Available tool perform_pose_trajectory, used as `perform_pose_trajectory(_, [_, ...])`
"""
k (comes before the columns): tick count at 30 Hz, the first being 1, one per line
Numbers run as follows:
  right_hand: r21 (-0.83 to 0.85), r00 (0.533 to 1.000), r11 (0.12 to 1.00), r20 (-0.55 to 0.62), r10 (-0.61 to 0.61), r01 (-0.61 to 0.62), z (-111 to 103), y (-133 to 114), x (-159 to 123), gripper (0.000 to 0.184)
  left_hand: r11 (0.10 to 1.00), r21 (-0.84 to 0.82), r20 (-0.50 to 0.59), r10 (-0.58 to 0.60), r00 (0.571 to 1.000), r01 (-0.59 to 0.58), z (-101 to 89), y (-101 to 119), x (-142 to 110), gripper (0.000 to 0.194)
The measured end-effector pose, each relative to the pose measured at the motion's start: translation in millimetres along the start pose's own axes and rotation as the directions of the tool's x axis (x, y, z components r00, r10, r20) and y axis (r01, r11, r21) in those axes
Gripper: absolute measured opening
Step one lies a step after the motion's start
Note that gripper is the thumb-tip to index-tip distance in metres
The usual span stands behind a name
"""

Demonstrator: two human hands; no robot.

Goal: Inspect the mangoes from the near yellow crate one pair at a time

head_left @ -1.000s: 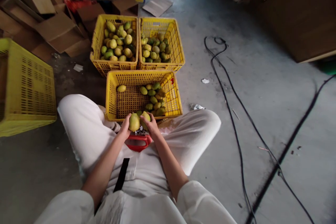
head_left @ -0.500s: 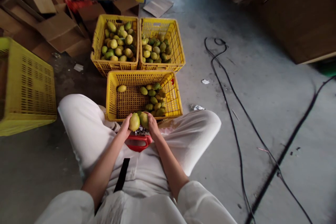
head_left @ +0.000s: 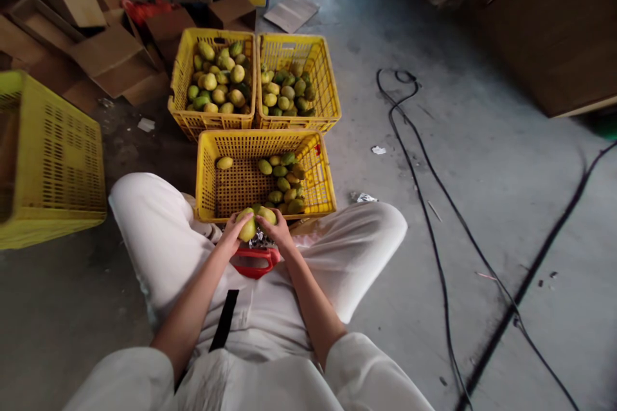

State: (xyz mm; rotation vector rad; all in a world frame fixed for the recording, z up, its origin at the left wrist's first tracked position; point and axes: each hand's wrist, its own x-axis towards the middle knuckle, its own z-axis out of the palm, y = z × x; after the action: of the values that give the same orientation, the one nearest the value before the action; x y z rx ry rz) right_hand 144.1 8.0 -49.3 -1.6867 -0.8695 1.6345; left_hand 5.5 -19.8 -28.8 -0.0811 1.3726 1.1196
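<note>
My left hand (head_left: 230,234) is closed around a yellow-green mango (head_left: 247,227), held just above the near rim of a yellow crate (head_left: 207,170). My right hand (head_left: 277,235) grips a second mango (head_left: 267,214) pressed against the first. That crate holds a pile of mangoes (head_left: 285,183) on its right side and a single one (head_left: 224,163) at the left. A red-handled thing (head_left: 254,261) with crumpled foil lies under my hands, between my knees. I sit in white trousers.
Two more yellow crates (head_left: 212,117) (head_left: 330,87) full of mangoes stand behind the near one. Another yellow crate (head_left: 53,160) is at the left. Cardboard boxes (head_left: 110,58) pile up at the back left. Black cables (head_left: 424,160) snake over the concrete floor on the right.
Both hands have turned the two mangoes slightly and lifted them a little toward the crate rim; the fingers have shifted over the fruit. Nothing else has moved.
</note>
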Motion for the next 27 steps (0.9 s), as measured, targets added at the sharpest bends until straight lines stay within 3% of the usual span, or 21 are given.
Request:
perform_pose_trajectory(5, [-0.014,1.0,1.0,-0.028,-0.002,0.002,0,4,2,0.043,0.996,0.03,0.057,0.079,0.995,-0.081,-2.1,2,-2,0.03])
perform_pose_trajectory(9, [-0.024,0.999,0.998,0.002,-0.05,0.05,-2,5,5,0.038,0.996,0.013,0.042,0.084,0.996,-0.085,-2.8,1,2,0.023])
perform_pose_trajectory(17, [-0.029,0.988,0.989,0.053,-0.143,0.145,-8,5,8,0.054,0.997,-0.081,-0.011,0.011,1.0,-0.012,-2.0,-1,14,0.02])
perform_pose_trajectory(22, [-0.014,0.997,0.997,0.042,-0.069,0.069,-8,4,6,0.062,0.996,-0.08,-0.041,-0.042,0.998,0.039,-1.9,-3,14,0.019])
perform_pose_trajectory(27, [-0.003,1.0,1.0,0.019,0.019,-0.019,-4,4,5,0.052,0.999,-0.052,-0.01,-0.007,1.0,0.007,0.1,-1,6,0.032])
